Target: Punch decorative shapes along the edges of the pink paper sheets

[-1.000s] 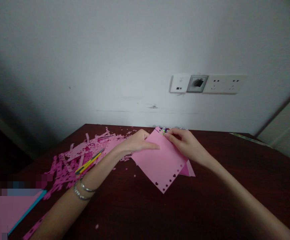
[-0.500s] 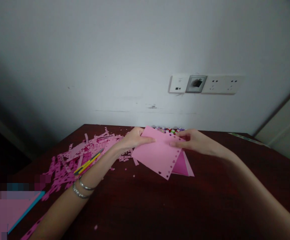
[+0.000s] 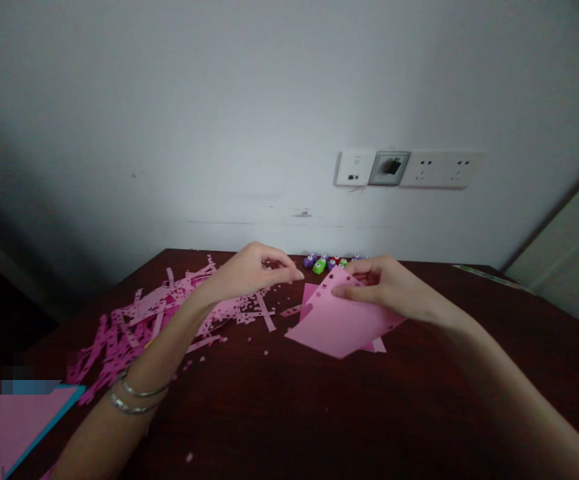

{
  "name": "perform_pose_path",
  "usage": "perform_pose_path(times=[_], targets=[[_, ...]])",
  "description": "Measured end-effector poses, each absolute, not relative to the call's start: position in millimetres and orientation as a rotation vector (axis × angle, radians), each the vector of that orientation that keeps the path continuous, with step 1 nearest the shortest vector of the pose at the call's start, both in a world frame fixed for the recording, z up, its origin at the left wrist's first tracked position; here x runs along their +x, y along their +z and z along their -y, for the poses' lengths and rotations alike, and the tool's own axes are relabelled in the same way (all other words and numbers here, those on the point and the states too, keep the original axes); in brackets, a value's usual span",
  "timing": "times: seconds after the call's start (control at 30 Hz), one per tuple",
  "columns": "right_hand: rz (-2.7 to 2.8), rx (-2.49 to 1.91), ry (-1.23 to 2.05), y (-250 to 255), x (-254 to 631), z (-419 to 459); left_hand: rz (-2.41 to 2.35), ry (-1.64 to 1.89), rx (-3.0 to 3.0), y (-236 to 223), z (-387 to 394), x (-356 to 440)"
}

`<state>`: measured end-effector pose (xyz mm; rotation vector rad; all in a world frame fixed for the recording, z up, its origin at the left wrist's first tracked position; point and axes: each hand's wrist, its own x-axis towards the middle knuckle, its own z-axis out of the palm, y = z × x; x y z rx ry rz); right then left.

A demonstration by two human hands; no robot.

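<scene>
My right hand [image 3: 379, 287] pinches a square sheet of pink paper [image 3: 344, 323] between thumb and fingers, near its upper edge. Small shapes are punched along that edge and near the right corner. More pink paper [image 3: 380, 345] shows beneath this sheet; how many pieces lie there I cannot tell. To the left, my left hand [image 3: 256, 270] hovers apart from the sheet, thumb and fingertips drawn together with nothing visible in them. Two silver bangles circle its wrist. Under it lie pink punched strips [image 3: 156, 307]. A narrow punched strip [image 3: 296, 310] touches the sheet's left side.
Small craft punches [image 3: 320, 265] in purple, green and red stand by the wall. Tiny paper cutouts [image 3: 189, 457] dot the dark wooden table [image 3: 279, 413]. Pink paper with a blue edge [image 3: 44, 430] lies front left. Wall sockets [image 3: 439, 169] are above the table.
My left hand has let go of the pink sheet and moved left and up. The sheet has turned in my right hand, its punched edge now at the top. My left forearm now covers the yellow cutter.
</scene>
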<state>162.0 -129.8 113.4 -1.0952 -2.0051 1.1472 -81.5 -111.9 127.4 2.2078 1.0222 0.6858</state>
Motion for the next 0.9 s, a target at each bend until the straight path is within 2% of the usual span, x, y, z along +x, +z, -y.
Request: perform_pose_path(times=[0.2,0.53,0.73,0.9], targets=[[2.096,-1.007,1.277,115.3,151.6,135.2,-0.831,0.596,2.186,116.6,120.9,-50.1],[2.131,-0.941,1.373,111.7,150.7,134.3,-0.568,0.525,1.913,105.4,111.5,-49.0],[2.184,-0.931,1.338,113.1,150.6,135.6,-0.545,0.466,1.765,101.9,110.3,-48.6],[2.107,-1.008,1.366,112.4,152.7,133.9,-0.657,0.534,1.874,104.1,108.1,-51.3]])
